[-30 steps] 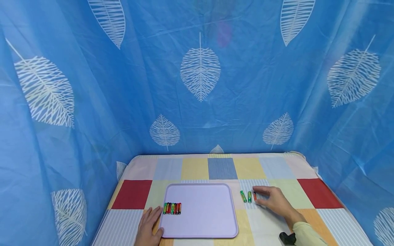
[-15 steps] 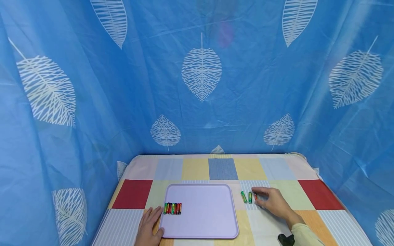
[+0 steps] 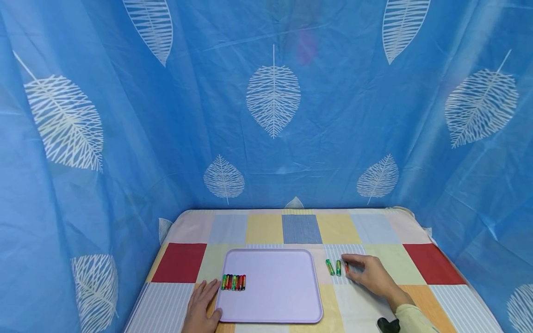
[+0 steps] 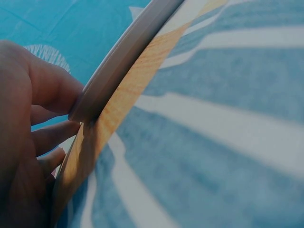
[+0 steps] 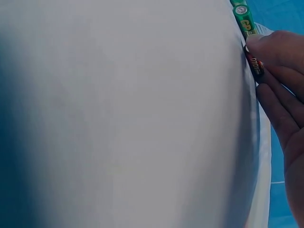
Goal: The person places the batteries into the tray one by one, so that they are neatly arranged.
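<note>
A pale purple tray (image 3: pixel 275 296) lies on the patchwork cloth. My left hand (image 3: pixel 202 305) rests at its left edge, thumb and fingers touching the rim, as the left wrist view also shows at the tray's side (image 4: pixel 123 61). Inside the tray, several green and red batteries (image 3: pixel 234 282) stand side by side in a row by the left wall. To the right of the tray, my right hand (image 3: pixel 370 275) pinches a small red-and-black battery (image 5: pixel 254 64) between thumb and fingers, low at the cloth. Two green batteries (image 3: pixel 330 267) lie just left of that hand.
The patchwork tablecloth (image 3: pixel 300 229) covers the table. Blue curtains (image 3: pixel 325 138) with white leaf prints hang behind and on both sides. A black object (image 3: pixel 388 325) sits at the right wrist, beside a pale sleeve (image 3: pixel 414 319).
The head view has shifted slightly. My right hand stays at the red-and-black battery with only small finger movement; the left hand and the battery row hold still.
</note>
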Demonstrator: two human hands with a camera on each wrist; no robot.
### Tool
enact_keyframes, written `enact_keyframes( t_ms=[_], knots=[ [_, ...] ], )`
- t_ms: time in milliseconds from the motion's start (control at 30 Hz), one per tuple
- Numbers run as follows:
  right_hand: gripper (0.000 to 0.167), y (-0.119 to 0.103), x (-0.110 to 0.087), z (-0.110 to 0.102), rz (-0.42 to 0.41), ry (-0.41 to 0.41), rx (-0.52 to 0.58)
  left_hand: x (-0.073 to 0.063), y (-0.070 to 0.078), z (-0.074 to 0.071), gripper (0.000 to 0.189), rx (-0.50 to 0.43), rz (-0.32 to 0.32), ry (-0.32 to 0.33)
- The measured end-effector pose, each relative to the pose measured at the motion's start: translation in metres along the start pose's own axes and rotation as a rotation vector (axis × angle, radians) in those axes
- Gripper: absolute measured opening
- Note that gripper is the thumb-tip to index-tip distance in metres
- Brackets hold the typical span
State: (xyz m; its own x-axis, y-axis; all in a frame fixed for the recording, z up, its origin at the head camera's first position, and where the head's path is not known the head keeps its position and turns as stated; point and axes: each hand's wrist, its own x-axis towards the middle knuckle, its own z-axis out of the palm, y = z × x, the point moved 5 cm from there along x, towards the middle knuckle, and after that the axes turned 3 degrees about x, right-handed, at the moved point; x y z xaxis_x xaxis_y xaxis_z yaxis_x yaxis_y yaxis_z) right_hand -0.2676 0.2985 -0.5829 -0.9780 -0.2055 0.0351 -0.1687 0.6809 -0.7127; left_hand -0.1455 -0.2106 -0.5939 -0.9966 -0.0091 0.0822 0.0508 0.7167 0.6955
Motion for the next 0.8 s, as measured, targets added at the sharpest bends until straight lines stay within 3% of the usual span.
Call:
enact_keyframes(
  t_ms=[367,533,800],
  knots=[
    [0.047,-0.004,-0.001,-0.001,-0.031,0.016,-0.025,0.002,-0.002,0.001,0.072,0.014,0.015,0.006],
    [0.049,-0.013,-0.002,-0.001,-0.02,0.019,0.025,0.002,-0.003,0.002,0.072,0.014,0.001,-0.009],
    [0.049,-0.048,0.0,0.018,-0.166,-0.023,0.128,0.001,-0.003,0.002,0.072,0.006,0.004,-0.005]
  ],
)
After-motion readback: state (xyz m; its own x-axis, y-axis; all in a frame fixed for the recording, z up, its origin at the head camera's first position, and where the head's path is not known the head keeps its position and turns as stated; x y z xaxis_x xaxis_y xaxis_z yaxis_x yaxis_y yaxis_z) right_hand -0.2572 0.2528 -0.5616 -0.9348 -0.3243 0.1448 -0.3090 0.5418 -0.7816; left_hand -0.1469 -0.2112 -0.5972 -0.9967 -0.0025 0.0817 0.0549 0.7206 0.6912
